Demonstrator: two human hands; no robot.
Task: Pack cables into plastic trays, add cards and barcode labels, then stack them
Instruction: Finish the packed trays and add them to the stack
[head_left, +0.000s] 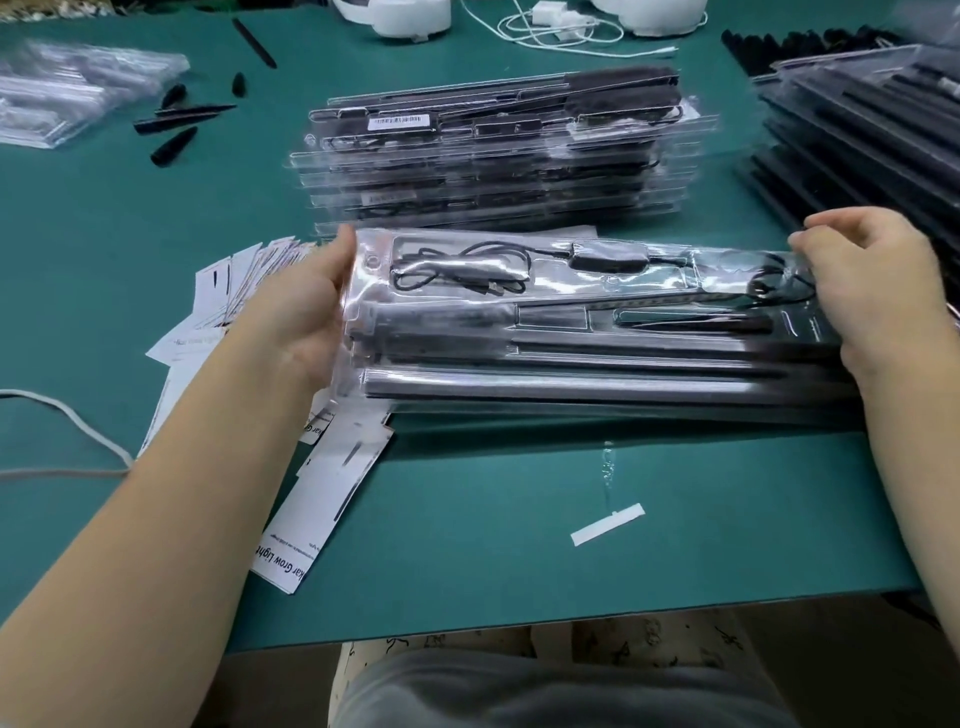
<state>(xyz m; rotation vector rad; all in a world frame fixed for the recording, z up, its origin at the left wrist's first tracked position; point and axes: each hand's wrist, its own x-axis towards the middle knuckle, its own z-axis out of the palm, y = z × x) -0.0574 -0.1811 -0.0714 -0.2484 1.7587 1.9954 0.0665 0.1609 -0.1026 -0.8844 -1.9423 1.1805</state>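
A small white paper strip (608, 524) lies at five o'clock on the green table mat (467, 545). Beyond it, at centre, the long clear plastic tray (597, 332) packed with black rods and a coiled black cable (457, 270) seems lifted slightly off the mat. To carry it well, keep it level so nothing spills, then lower it squarely onto the stack of filled clear trays (493, 156) at twelve o'clock. The left hand (306, 306) grips the tray's left end, thumb on top. The right hand (878, 296) clasps the right end, fingers curled over its edge. Printed white cards (249, 291) fan out at nine o'clock.
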